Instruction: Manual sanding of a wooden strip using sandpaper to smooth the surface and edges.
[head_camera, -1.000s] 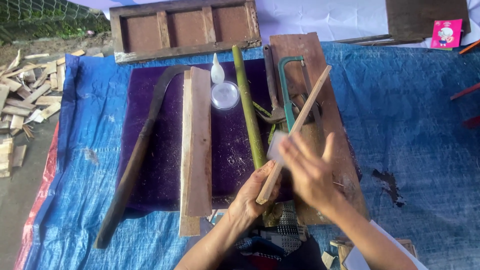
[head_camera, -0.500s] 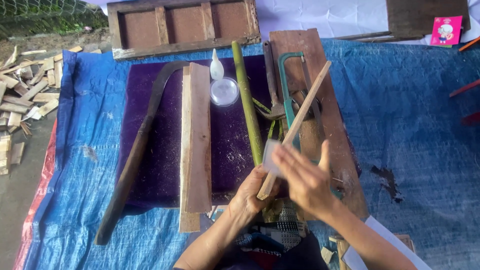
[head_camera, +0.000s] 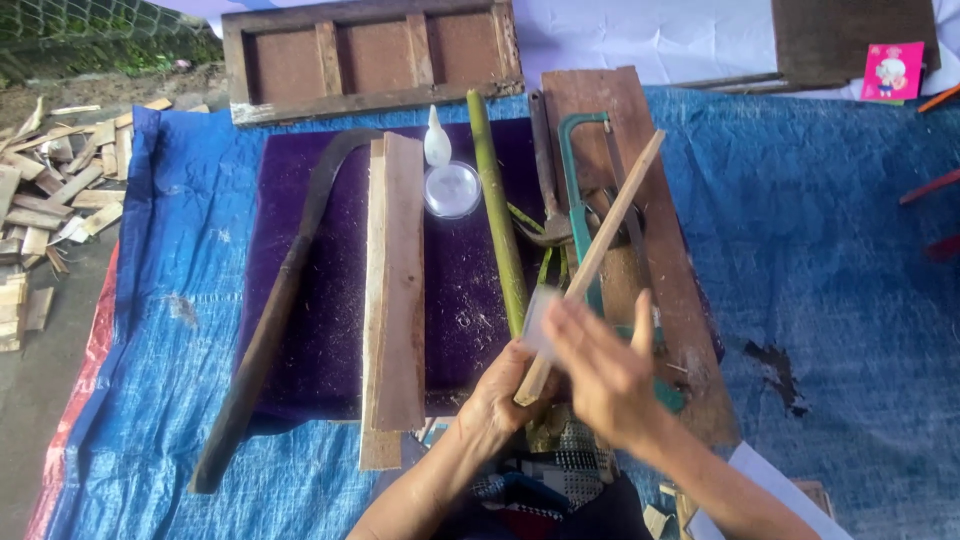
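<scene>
My left hand (head_camera: 505, 392) grips the near end of a long thin bamboo strip (head_camera: 612, 222) that slants up to the right over the saw. My right hand (head_camera: 605, 368) presses a small pale sheet, probably sandpaper (head_camera: 541, 322), against the strip just above the left hand. A green bamboo stalk (head_camera: 496, 210) lies lengthwise on the purple cloth (head_camera: 340, 300) beside them. A green-framed hacksaw (head_camera: 575, 200) rests on a brown board (head_camera: 655, 260) under the strip.
A wooden plank (head_camera: 395, 290) and a long dark curved blade (head_camera: 285, 300) lie on the cloth. A glue bottle (head_camera: 436, 140) and clear lid (head_camera: 452, 189) sit near the top. A blue tarp (head_camera: 830, 300) covers the ground; wood scraps (head_camera: 50, 200) lie at left, a wooden frame (head_camera: 370, 55) beyond.
My right hand has slid down the strip toward me with the pale sheet and now sits closer to the left hand. The left hand and strip have held still.
</scene>
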